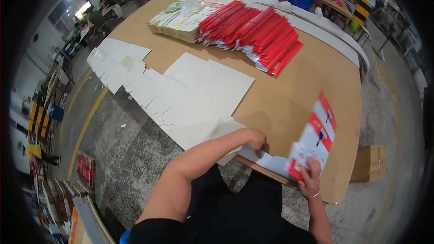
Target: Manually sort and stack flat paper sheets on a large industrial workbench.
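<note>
We see the broad brown surface point(282, 97) filling the middle, with white card sheets point(205, 83) overlapping along its left side. Across the far part, we find red folded pieces point(253, 29) fanned in a long row, just beside a strapped bundle point(183, 18). Near the right edge, our red-and-white printed sheet point(322, 131) stands tilted up, its lower end gripped by our right hand point(311, 175). A white strip point(271, 161) lies along the near edge; our left hand point(256, 141) is at it, fingers curled, though we cannot tell whether they grip.
</note>
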`<action>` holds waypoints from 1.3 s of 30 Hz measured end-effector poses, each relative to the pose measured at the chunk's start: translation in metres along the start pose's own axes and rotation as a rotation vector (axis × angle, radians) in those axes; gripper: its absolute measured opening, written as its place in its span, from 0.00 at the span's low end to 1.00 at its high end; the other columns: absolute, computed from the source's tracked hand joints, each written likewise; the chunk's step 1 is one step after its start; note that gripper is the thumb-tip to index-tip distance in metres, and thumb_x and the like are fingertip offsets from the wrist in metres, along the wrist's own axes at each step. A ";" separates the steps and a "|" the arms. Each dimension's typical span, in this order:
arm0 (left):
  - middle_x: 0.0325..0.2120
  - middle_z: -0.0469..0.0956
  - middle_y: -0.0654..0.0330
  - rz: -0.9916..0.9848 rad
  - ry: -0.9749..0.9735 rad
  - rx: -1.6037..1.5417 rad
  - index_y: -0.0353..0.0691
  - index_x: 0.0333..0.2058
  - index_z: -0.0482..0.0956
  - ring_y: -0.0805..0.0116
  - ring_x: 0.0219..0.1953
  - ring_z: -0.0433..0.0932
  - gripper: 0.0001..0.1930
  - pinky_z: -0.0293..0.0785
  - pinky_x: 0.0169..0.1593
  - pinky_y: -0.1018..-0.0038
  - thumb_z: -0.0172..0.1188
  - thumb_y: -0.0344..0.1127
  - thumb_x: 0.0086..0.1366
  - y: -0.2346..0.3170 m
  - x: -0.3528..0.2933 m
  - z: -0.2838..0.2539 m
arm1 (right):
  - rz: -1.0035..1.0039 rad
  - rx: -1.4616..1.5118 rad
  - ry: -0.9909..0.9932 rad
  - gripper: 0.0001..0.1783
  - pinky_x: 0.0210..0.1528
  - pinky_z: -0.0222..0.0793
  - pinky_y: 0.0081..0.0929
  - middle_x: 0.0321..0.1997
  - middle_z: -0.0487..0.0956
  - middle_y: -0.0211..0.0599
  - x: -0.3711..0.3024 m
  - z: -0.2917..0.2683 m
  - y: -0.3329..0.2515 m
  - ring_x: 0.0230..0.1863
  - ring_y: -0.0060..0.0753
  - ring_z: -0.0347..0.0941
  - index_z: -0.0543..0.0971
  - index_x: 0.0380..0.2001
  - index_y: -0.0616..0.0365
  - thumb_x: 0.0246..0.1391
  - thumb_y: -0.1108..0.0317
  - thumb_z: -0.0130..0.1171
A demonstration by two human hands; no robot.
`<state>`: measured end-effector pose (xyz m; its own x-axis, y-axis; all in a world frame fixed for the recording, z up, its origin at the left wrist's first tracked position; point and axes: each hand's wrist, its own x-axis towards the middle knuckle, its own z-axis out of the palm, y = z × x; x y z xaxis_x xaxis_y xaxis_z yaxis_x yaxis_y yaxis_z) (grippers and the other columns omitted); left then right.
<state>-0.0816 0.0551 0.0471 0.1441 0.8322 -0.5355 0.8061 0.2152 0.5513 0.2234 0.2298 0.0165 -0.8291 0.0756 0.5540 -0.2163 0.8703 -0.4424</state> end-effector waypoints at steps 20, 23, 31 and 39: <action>0.56 0.72 0.50 -0.047 1.013 0.315 0.48 0.46 0.82 0.41 0.60 0.66 0.21 0.61 0.65 0.53 0.71 0.36 0.50 -0.020 -0.116 0.042 | 0.124 -0.110 -0.407 0.40 0.72 0.37 0.63 0.68 0.62 0.50 0.028 0.018 0.003 0.71 0.58 0.53 0.72 0.58 0.50 0.39 0.50 0.70; 0.60 0.68 0.48 -0.203 1.377 -0.007 0.51 0.57 0.75 0.45 0.62 0.66 0.30 0.61 0.66 0.58 0.71 0.32 0.54 0.007 -0.077 0.053 | 0.142 -0.097 -0.413 0.40 0.72 0.36 0.63 0.68 0.62 0.50 0.025 0.021 0.004 0.72 0.59 0.52 0.72 0.58 0.51 0.40 0.52 0.70; 0.63 0.63 0.44 0.041 1.600 -0.879 0.43 0.66 0.63 0.50 0.62 0.66 0.34 0.64 0.63 0.62 0.57 0.20 0.60 0.013 -0.001 0.092 | 0.100 0.053 -0.408 0.32 0.72 0.40 0.60 0.69 0.61 0.51 0.015 0.016 -0.001 0.72 0.62 0.52 0.72 0.60 0.49 0.49 0.61 0.63; 0.68 0.52 0.43 0.111 0.747 0.234 0.58 0.65 0.65 0.29 0.67 0.49 0.30 0.51 0.68 0.43 0.56 0.46 0.63 0.020 -0.012 0.078 | 0.086 -0.128 -0.533 0.28 0.73 0.42 0.58 0.71 0.60 0.46 0.021 0.025 -0.008 0.73 0.59 0.50 0.72 0.62 0.28 0.57 0.60 0.59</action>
<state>-0.0230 0.0093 0.0147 -0.1259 0.9832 0.1321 0.9212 0.0665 0.3833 0.1954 0.2120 0.0142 -0.9943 -0.0787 0.0715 -0.0994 0.9266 -0.3627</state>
